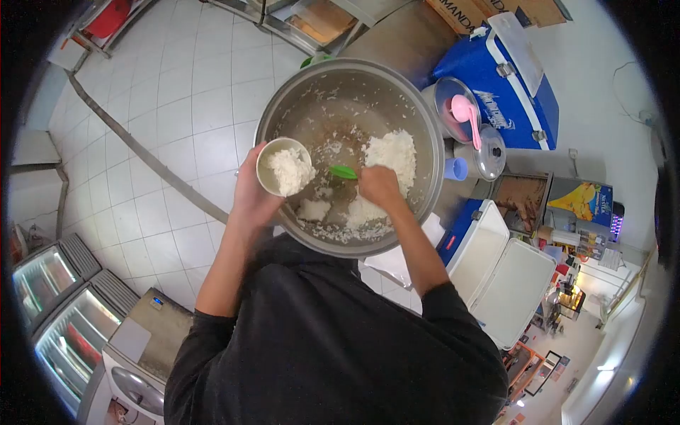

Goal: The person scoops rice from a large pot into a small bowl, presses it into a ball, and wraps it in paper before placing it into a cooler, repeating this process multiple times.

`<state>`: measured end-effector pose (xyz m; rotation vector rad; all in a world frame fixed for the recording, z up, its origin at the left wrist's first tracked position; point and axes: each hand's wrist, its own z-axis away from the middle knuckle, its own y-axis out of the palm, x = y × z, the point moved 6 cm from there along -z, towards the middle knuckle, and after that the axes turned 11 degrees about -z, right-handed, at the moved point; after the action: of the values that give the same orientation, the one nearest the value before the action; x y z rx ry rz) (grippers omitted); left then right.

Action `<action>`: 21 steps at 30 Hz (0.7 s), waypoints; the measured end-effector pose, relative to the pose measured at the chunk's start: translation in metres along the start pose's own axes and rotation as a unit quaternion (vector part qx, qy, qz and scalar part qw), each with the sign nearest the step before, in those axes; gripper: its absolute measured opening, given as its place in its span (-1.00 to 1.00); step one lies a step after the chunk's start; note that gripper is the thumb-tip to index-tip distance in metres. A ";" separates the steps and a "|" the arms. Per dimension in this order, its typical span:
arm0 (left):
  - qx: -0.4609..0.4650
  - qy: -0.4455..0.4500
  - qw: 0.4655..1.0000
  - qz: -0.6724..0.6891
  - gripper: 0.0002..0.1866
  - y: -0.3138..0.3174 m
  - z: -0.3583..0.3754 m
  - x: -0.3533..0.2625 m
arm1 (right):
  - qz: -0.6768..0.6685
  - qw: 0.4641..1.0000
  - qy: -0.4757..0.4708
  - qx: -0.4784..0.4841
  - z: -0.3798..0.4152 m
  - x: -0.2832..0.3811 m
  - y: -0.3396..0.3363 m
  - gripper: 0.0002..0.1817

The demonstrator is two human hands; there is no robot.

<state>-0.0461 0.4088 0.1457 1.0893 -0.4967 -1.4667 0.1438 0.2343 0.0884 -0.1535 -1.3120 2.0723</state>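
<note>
My left hand (pixel 249 193) is wrapped round a small pale bowl (pixel 263 177), which is heaped with white rice (pixel 289 170). It is held over the left rim of a wide, deep metal pot (pixel 322 81). My right hand (pixel 380 185) is inside the pot, closed round a green utensil, probably a rice paddle; only its leaf-shaped green end (pixel 343 171) shows, pointing left. Beside that hand a mound of cooked rice (pixel 397 152) lies against the pot's right side. A smaller clump (pixel 314 210) sits below the bowl, and loose grains stick to the walls.
Right of the pot stand a metal container with a pink scoop (pixel 464 112), a glass lid (pixel 490 152) and a blue cup (pixel 456 168). Farther right are a blue cooler (pixel 496 85) and an open cooler box (pixel 513 283). Tiled floor (pixel 170 142) stretches left, with display fridges (pixel 71 319).
</note>
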 end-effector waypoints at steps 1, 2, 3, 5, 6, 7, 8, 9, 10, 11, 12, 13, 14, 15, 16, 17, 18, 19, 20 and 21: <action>0.009 -0.003 1.000 0.003 -0.58 0.003 0.002 -0.001 | -0.017 1.000 -0.019 0.019 -0.009 -0.001 -0.002 -0.74; 0.014 -0.009 1.000 -0.008 -0.56 0.006 0.004 -0.002 | -0.041 0.997 -0.057 0.042 -0.014 0.000 0.008 -0.75; 0.021 -0.011 1.000 -0.007 -0.57 0.007 0.005 0.000 | -0.064 0.991 -0.098 0.063 -0.021 0.001 0.022 -0.76; 0.034 -0.006 0.999 -0.004 -0.60 0.009 0.008 0.000 | -0.075 0.978 -0.163 0.106 -0.027 0.010 0.046 -0.75; 0.029 -0.002 1.000 -0.005 -0.58 0.008 0.009 0.000 | -0.063 0.972 -0.186 0.130 -0.027 0.015 0.057 -0.74; 0.025 0.003 1.000 -0.006 -0.57 0.005 0.011 0.001 | -0.051 0.965 -0.208 0.153 -0.028 0.018 0.066 -0.74; 0.021 0.007 1.000 -0.007 -0.55 0.003 0.013 0.001 | -0.090 0.952 -0.219 0.196 -0.029 0.013 0.075 -0.74; 0.014 0.013 1.000 -0.006 -0.56 0.000 0.014 0.000 | -0.128 0.935 -0.228 0.238 -0.030 0.002 0.083 -0.73; 0.007 0.017 1.000 -0.006 -0.56 -0.002 0.016 0.000 | -0.167 0.916 -0.236 0.279 -0.026 -0.003 0.085 -0.73; 0.001 0.019 1.000 -0.006 -0.56 -0.005 0.018 0.001 | -0.210 0.903 -0.204 0.313 -0.022 -0.012 0.088 -0.73; 0.000 0.024 1.000 -0.006 -0.56 -0.006 0.018 0.001 | -0.250 0.888 -0.170 0.346 -0.016 -0.016 0.083 -0.72; 0.000 0.028 1.000 -0.005 -0.56 -0.009 0.019 0.002 | -0.289 0.870 -0.136 0.376 -0.010 -0.022 0.078 -0.72; 0.000 0.033 0.999 -0.003 -0.56 -0.010 0.019 0.002 | -0.315 0.859 -0.104 0.391 -0.004 -0.028 0.073 -0.70; -0.009 0.033 0.999 -0.005 -0.57 -0.009 0.021 0.002 | -0.340 0.846 -0.073 0.404 0.002 -0.033 0.069 -0.69; -0.019 0.033 0.999 -0.008 -0.58 -0.008 0.023 0.002 | -0.364 0.832 -0.043 0.416 0.008 -0.036 0.061 -0.67; -0.027 0.034 0.999 -0.011 -0.59 -0.006 0.024 0.002 | -0.379 0.832 -0.042 0.404 0.011 -0.039 0.046 -0.67; -0.054 0.041 0.998 -0.019 -0.59 -0.009 0.023 0.003 | -0.392 0.832 -0.042 0.391 0.016 -0.038 0.024 -0.66; -0.080 0.047 0.995 -0.028 -0.59 -0.014 0.020 0.008 | -0.405 0.832 -0.042 0.377 0.019 -0.039 0.007 -0.66; -0.106 0.052 0.992 -0.039 -0.59 -0.018 0.017 0.013 | -0.432 0.841 -0.064 0.319 0.019 -0.040 -0.007 -0.69; -0.124 0.038 0.990 -0.052 -0.58 -0.017 0.015 0.021 | -0.458 0.847 -0.085 0.257 0.021 -0.043 -0.020 -0.72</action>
<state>-0.0651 0.3883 0.1320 0.9805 -0.1989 -1.5267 0.1770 0.1981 0.1046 0.7689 -0.6371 1.5020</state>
